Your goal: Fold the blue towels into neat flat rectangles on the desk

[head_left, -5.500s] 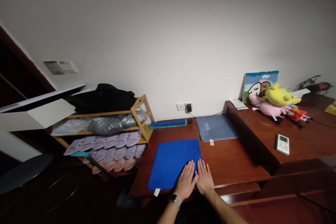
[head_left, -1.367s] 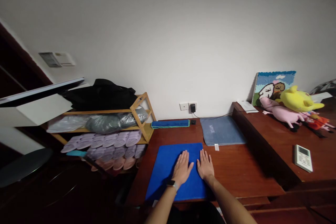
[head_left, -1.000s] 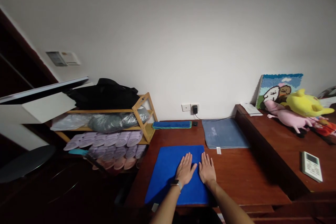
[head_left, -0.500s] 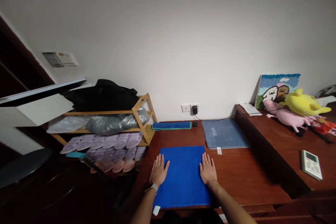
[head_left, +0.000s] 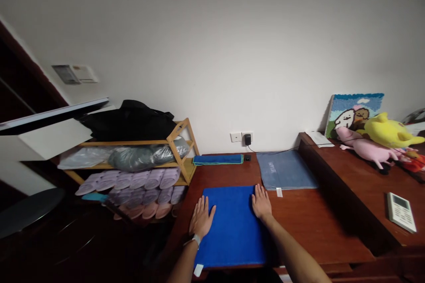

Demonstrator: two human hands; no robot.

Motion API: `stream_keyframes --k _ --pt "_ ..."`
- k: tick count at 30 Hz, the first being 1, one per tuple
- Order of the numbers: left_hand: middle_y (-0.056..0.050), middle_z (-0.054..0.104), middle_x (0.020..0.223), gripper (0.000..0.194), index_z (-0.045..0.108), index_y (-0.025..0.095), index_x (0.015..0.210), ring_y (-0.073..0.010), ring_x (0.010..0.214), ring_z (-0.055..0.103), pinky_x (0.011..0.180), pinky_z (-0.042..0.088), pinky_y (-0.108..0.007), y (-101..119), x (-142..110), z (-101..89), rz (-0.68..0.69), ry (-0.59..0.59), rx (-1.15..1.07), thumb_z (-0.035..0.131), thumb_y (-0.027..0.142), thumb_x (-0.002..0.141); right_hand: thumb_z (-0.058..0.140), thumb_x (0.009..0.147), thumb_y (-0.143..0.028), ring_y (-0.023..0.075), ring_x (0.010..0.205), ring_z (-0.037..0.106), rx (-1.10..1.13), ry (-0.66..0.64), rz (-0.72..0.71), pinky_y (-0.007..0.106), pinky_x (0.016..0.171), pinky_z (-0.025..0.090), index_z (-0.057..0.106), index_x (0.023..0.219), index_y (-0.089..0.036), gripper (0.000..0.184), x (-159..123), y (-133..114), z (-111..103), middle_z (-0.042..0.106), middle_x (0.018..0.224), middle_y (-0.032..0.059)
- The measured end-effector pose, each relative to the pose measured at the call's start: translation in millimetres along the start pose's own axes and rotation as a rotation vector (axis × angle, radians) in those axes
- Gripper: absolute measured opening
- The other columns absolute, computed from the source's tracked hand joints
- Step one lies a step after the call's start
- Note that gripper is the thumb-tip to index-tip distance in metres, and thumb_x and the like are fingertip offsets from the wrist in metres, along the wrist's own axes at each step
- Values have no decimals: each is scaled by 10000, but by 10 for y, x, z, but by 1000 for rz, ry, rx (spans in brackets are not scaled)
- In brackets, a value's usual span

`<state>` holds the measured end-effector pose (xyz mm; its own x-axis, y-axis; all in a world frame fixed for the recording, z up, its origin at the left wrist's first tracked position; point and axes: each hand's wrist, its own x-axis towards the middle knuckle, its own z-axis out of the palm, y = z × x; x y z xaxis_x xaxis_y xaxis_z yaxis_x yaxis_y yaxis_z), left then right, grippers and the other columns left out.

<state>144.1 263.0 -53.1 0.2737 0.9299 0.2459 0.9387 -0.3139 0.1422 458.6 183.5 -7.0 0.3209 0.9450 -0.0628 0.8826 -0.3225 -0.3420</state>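
A bright blue towel (head_left: 232, 225) lies flat on the dark wooden table (head_left: 302, 221) in front of me. My left hand (head_left: 201, 218) rests palm down on its left edge, fingers spread, a watch on the wrist. My right hand (head_left: 261, 202) lies flat on the towel's far right corner. Neither hand holds anything. A white tag (head_left: 198, 269) sticks out at the towel's near left corner.
A grey-blue towel (head_left: 285, 170) lies behind on the right and a folded blue towel (head_left: 217, 159) by the wall socket (head_left: 241, 136). A wooden shoe rack (head_left: 139, 166) with slippers stands left. The raised ledge on the right holds plush toys (head_left: 375, 139) and a remote (head_left: 401, 212).
My hands, side by side at the towel's middle a second ago, have slid apart: the left to the left edge, the right to the far right corner.
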Motion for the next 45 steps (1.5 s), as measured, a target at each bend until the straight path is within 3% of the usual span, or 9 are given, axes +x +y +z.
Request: stream_keyframes --k 14,17,20,23,26,30,35,40,45 --pt "-183 324 1659 824 320 96 1600 -324 1548 274 1239 286 -536 -81 24 22 -10 -26 17 237 665 1010 151 1032 -397 190 1585 74 -12 36 2 362 1288 20 183 1625 -83 672 35 73 156 122 1703 51" --pt "-188 315 1661 832 321 95 1600 -335 1552 260 1247 259 -555 10 48 -30 7 17 47 246 673 1006 153 1032 -395 187 1586 69 0 39 -1 366 1289 19 179 1625 -86 669 27 60 144 119 1702 46" --pt "-161 263 1685 780 275 114 1619 -303 1568 217 1267 227 -533 447 81 -90 128 10 10 220 625 1032 144 1034 -403 191 1586 70 -1 34 -5 368 1289 20 177 1624 -83 671 11 44 111 122 1701 48" --pt "-100 227 1701 702 204 175 1642 -257 1574 203 1281 217 -498 1161 119 -78 330 -79 -93 191 561 1056 128 1038 -393 199 1585 77 -12 32 -12 369 1288 29 191 1619 -71 668 0 43 84 133 1698 62" --pt "-82 215 1700 677 191 171 1643 -234 1576 189 1294 205 -467 1807 142 25 386 -169 -179 135 523 1067 151 1029 -337 203 1585 70 -34 19 -35 375 1288 37 212 1617 -76 646 4 71 92 124 1697 61" --pt "-85 241 1689 670 190 170 1639 -237 1572 199 1295 211 -487 2117 135 180 366 -214 -182 112 509 1067 184 1027 -350 192 1585 68 -24 23 -63 368 1288 57 204 1621 -97 646 19 113 127 95 1697 46" --pt "-71 242 1691 705 231 166 1632 -220 1574 190 1301 191 -455 1791 201 121 351 -208 -104 126 563 1059 163 1030 -362 208 1585 80 -10 40 -45 385 1289 51 208 1615 -70 656 11 86 108 117 1693 63" --pt "-94 219 1693 783 250 128 1626 -233 1575 178 1299 164 -454 1110 442 -88 189 -227 -56 113 629 1039 147 1035 -398 200 1584 90 33 45 -18 377 1293 48 199 1615 -68 669 -4 50 64 130 1692 59" --pt "-132 218 1688 824 257 83 1617 -258 1575 182 1287 179 -476 417 652 -113 53 -203 -6 138 647 1028 146 1038 -415 185 1585 72 37 36 -10 367 1292 36 190 1621 -95 666 -2 51 51 122 1697 38"
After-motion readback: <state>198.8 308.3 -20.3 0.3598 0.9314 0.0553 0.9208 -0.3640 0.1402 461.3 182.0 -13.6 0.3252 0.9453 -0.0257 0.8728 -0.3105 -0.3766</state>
